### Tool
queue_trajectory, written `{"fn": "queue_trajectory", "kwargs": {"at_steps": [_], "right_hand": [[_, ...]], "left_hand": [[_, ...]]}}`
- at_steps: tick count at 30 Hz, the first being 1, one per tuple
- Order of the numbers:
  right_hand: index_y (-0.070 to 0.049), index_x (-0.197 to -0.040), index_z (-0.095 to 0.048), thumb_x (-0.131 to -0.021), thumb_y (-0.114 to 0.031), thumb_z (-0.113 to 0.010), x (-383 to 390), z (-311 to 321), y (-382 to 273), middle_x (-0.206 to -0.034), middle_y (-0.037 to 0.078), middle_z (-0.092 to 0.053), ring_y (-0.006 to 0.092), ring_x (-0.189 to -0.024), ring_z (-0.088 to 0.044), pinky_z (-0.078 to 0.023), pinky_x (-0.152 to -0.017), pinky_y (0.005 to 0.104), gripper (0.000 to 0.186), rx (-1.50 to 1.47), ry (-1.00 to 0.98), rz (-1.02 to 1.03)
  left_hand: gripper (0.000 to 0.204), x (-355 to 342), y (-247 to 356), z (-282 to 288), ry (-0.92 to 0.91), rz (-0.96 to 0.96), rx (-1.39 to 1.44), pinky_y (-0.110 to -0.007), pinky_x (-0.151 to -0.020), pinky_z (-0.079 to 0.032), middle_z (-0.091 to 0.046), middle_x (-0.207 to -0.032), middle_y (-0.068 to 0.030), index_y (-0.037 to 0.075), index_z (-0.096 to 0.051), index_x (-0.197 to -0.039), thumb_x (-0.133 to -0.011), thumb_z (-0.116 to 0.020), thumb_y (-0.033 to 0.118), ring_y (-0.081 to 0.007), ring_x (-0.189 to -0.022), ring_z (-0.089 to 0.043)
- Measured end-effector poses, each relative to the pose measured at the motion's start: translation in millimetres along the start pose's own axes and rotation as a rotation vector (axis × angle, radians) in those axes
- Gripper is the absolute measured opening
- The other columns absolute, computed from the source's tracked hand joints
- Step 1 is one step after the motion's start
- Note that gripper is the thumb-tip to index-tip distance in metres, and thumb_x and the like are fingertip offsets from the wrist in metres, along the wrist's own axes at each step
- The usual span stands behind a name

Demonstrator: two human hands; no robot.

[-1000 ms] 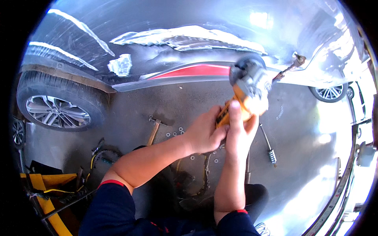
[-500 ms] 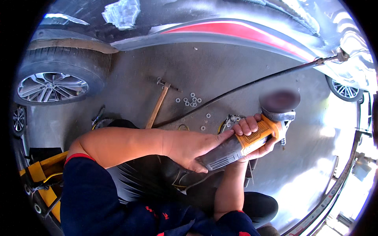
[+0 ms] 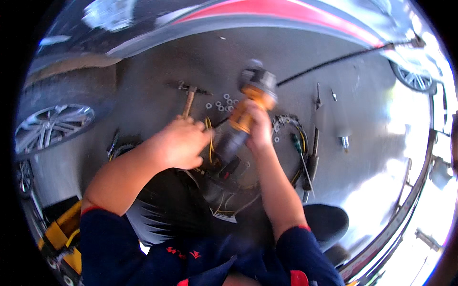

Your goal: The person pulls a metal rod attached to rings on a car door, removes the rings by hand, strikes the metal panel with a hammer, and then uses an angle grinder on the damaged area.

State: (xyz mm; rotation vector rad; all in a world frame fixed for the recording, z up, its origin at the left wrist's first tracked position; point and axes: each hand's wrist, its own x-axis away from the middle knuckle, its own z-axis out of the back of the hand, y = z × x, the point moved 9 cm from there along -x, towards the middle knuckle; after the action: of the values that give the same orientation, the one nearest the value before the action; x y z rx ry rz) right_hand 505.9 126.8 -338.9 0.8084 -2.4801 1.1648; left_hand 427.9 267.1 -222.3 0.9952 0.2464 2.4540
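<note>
An orange-and-black angle grinder [image 3: 242, 119] is in my right hand [image 3: 259, 125], wrapped round its body. It stands tilted, its blurred grey head pointing away from me and its black rear end low, toward me. My left hand [image 3: 183, 143] is off the grinder, to its left, above the lower end of a hammer's wooden handle [image 3: 189, 102]. Its fingers are loosely bent, with the thumb apart from them, and I see nothing held. A yellow cord [image 3: 209, 138] loops just beside the left fingers. Several metal washers [image 3: 226, 97] lie on the floor beyond the grinder.
A car body with a red panel [image 3: 248, 7] spans the far side, with a wheel [image 3: 55, 125] at left. A long dark rod [image 3: 334, 61] slants up to its right end. Right of my hands lie a green-handled screwdriver [image 3: 296, 143] and a dark bar tool [image 3: 311, 167].
My left hand has let go of the grinder's rear and moved left. The grinder, in my right hand, has swung left, its head now pointing away. The view has shifted slightly.
</note>
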Motion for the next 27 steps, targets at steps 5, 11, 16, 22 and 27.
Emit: {"fn": "queue_trajectory", "kwargs": {"at_steps": [5, 11, 16, 22, 27], "right_hand": [[0.001, -0.123, -0.06, -0.082, -0.017, -0.081, -125.5, -9.7, 46.3, -0.105, 0.012, -0.072, 0.0241, -0.095, -0.072, -0.059, -0.082, 0.039, 0.049, 0.756, 0.3, 0.04], [0.0, -0.13, -0.06, -0.08, -0.028, -0.086, -197.3, 5.1, 58.7, -0.123, 0.02, -0.072, 0.0353, -0.119, -0.069, -0.055, -0.101, 0.042, 0.063, 1.012, 0.398, 0.047], [-0.001, -0.124, -0.066, -0.086, -0.04, -0.078, -205.7, 10.4, 38.3, -0.12, 0.019, -0.074, 0.0347, -0.115, -0.071, -0.056, -0.097, 0.0416, 0.056, 1.492, 0.122, 0.044], [-0.003, -0.145, -0.059, -0.097, -0.04, -0.07, -41.9, 34.7, -98.2, -0.141, 0.015, -0.067, 0.029, -0.131, -0.062, -0.049, -0.11, 0.0428, 0.062, 1.591, -0.776, -0.206], [0.0, -0.133, -0.063, -0.1, -0.036, -0.066, 67.8, 325.7, -232.1, -0.126, 0.023, -0.069, 0.033, -0.114, -0.07, -0.055, -0.097, 0.0448, 0.049, 1.754, 0.102, -0.421]], "left_hand": [[0.073, 11.3, -0.9, 23.6, 0.16, 0.004, 0.18, -0.051, -0.104, -0.049, -0.063, -0.125, -0.0227, 0.001, -0.048, -0.15, -0.089, -0.075, 0.031, -0.0411, -0.119, -0.062], [0.075, 6.5, 13.1, 18.1, 0.032, 0.051, 0.134, -0.048, -0.105, -0.049, -0.062, -0.127, -0.0222, 0.004, -0.047, -0.152, -0.087, -0.078, 0.026, -0.0402, -0.121, -0.062], [0.071, -27.2, 24.5, 20.4, 0.012, -0.05, 0.115, -0.048, -0.106, -0.049, -0.063, -0.125, -0.0225, 0.003, -0.049, -0.151, -0.089, -0.075, 0.026, -0.0404, -0.119, -0.063], [0.067, -49.7, 29.2, 18.1, 0.034, -0.116, 0.152, -0.048, -0.106, -0.048, -0.064, -0.123, -0.0218, 0.001, -0.049, -0.149, -0.09, -0.073, 0.023, -0.0405, -0.118, -0.062], [0.074, -63.3, 54.9, 22.6, -0.072, -0.058, 0.206, -0.048, -0.113, -0.044, -0.059, -0.139, -0.0263, 0.005, -0.043, -0.156, -0.09, -0.074, 0.018, -0.0446, -0.132, -0.055]]}}
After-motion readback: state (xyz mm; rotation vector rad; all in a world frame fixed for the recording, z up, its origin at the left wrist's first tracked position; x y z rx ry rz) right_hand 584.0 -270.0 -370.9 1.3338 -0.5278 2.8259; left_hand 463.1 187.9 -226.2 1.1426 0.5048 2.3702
